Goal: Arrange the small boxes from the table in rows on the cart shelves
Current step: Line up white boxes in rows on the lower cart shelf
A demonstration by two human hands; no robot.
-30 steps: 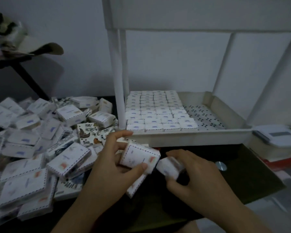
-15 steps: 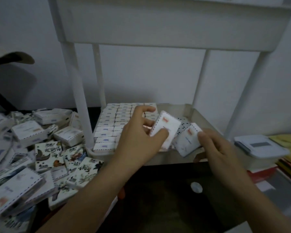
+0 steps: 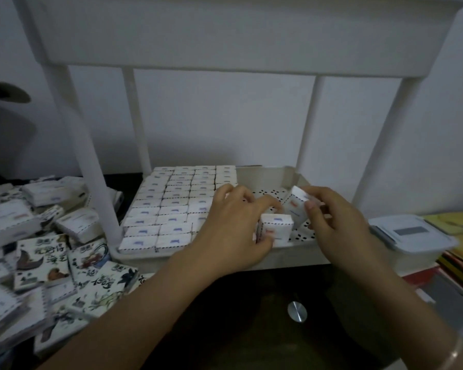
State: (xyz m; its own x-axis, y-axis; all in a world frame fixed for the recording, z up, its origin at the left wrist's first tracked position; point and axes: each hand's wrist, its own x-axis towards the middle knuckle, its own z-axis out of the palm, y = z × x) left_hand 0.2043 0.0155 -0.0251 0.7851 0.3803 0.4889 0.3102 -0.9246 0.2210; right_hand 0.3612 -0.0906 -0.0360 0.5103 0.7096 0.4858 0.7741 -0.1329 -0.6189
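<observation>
Far left, on the dark bench (image 3: 246, 329): loose heap of small boxes (image 3: 38, 249), white with dashed edging, several turned up to show ink-brush prints. Next right: white cart post (image 3: 91, 169), rising from the front-left corner of the lower cart shelf (image 3: 267, 177) to the upper shelf (image 3: 225, 36). Left part of the lower shelf: shelved boxes (image 3: 171, 209), packed in four tidy columns from back wall to front rim, each touching the next. Right part: bare perforated floor (image 3: 302, 237). Left grip (image 3: 233, 233): reaching over the front rim, clenched around one white box (image 3: 275, 229), fingers over the top, thumb at the near face. Box held upright just right of the packed columns, at the front of the bare floor; contact with the floor not discernible. Right grip (image 3: 337, 225): pinching a second box (image 3: 296, 209) between thumb and fingers, tilted, over the perforated floor, lower corner just beside the left-held box. On the bench below the grips: small round metal disc (image 3: 297, 311). Right of the cart: lidded plastic container (image 3: 409, 236), yellow papers (image 3: 455, 225) beyond it. Lower right corner: bracelet (image 3: 456, 352) on the right wrist.
</observation>
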